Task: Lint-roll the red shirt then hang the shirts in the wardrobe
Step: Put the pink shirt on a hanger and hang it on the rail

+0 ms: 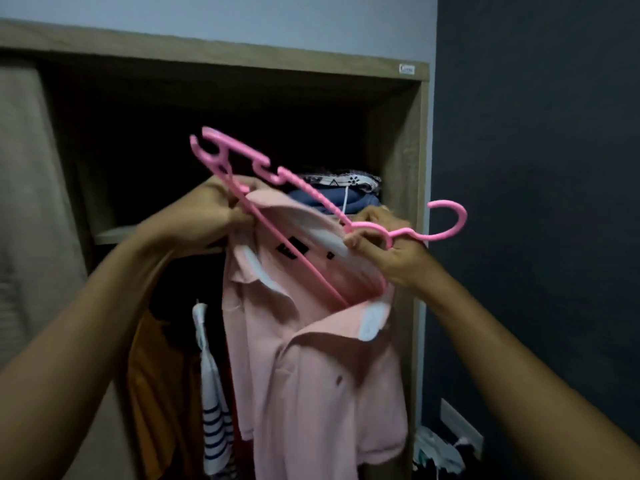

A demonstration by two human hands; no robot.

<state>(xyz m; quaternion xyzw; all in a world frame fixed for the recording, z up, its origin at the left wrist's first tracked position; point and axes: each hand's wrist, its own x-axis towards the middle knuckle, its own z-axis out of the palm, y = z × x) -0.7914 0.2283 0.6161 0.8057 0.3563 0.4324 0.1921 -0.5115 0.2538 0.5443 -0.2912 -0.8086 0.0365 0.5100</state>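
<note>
1. the pink polo shirt (311, 358) hangs in front of the open wardrobe (398, 140), held up at the collar between both hands, with a pink plastic hanger (263, 168) slanted through its neck opening; one hanger end is down inside the shirt, the other sticks up to the left.
2. the left hand (207, 213) is closed, pinching the collar together with the lower bar of the hanger.
3. the right hand (391, 247) is curled around the hanger's neck just below the hook (450, 220), fingers pressed together on it.
4. handling, as a judgement: the shirt looks soft, light and limp, so it will sag and slide off a tilted hanger. best hold is the collar or shoulder seam, spreading the neck while the stiff, smooth hanger is levelled by its neck.
5. count: one pink shirt in hand, one hanger, two hands.
6. in the wardrobe: an orange garment (156, 375) and a striped one (214, 410) hang below; a folded pile (332, 192) sits on the shelf (114, 233), number unclear.
</note>
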